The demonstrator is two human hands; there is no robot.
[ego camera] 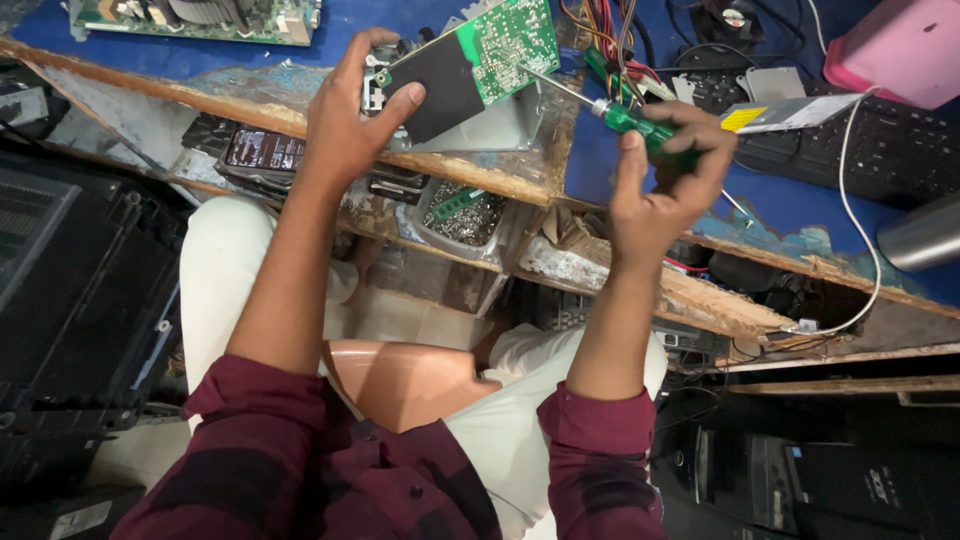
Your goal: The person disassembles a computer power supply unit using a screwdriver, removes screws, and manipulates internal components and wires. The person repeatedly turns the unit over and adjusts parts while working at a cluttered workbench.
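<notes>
While I look down from the head view, my left hand [345, 125] is clamped around a green circuit board [480, 55] with a black sheet on it, holding it tilted over a grey metal casing [500, 125] at the worn front edge of the blue workbench [640, 170]. Right of it, my right hand [665, 175] grips a green-handled screwdriver [640, 122], its tip touching the board. A black keyboard [880, 150] lies toward the bench's right edge.
</notes>
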